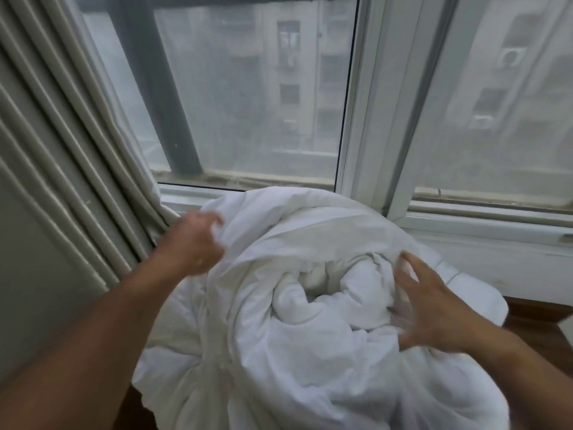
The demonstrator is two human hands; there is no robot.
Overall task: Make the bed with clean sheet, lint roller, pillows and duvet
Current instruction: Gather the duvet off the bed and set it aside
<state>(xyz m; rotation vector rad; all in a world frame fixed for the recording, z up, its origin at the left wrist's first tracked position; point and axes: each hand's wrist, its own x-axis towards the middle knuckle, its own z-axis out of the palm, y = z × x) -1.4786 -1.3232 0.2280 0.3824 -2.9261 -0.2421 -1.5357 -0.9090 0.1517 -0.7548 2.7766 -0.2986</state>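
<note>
Careful: with your left hand (193, 240) gripping only a far-left fold and your right hand (434, 308) spread flat on its right side, the bundled duvet (310, 321) below the window (254, 103) may unroll and spill onto the floor (536, 321).

Wide white-framed glass window (248, 103) across far wall, white vertical mullion (381, 103) right of centre. Dark slanted post (155, 88) behind left pane. Hazy grey apartment building (291, 72) outside, flat dull daylight. Beige pleated curtain (62, 135) bunched at left. White window sill (496, 243) below right pane. Brown wooden floor (542, 330) near right.
</note>
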